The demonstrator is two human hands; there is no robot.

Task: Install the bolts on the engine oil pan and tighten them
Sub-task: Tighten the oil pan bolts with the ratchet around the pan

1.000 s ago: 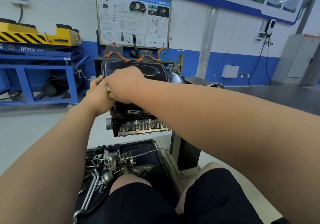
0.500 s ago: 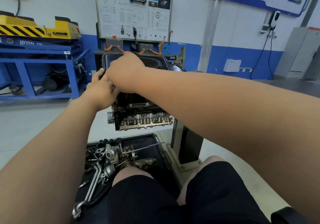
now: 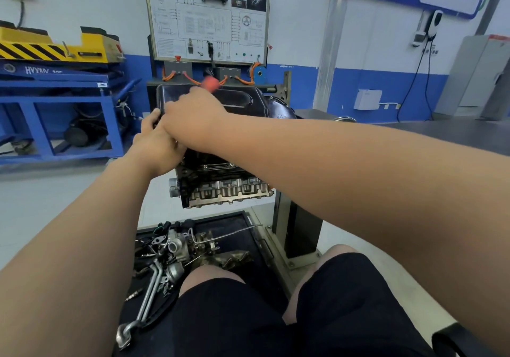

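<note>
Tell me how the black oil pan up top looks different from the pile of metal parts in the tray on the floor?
The oil pan is one smooth, dark, shiny piece; the loose parts are many small silvery and grey bits, tubes and rods. The oil pan sits high on the engine, under both hands; the loose parts lie low in a black tray, untouched. The oil pan sits level, while the loose parts are jumbled every which way. Both look like metal engine pieces.

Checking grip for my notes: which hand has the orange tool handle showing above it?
The right hand, lying over the oil pan; the orange handle shows above it. The left hand is lower.
</note>
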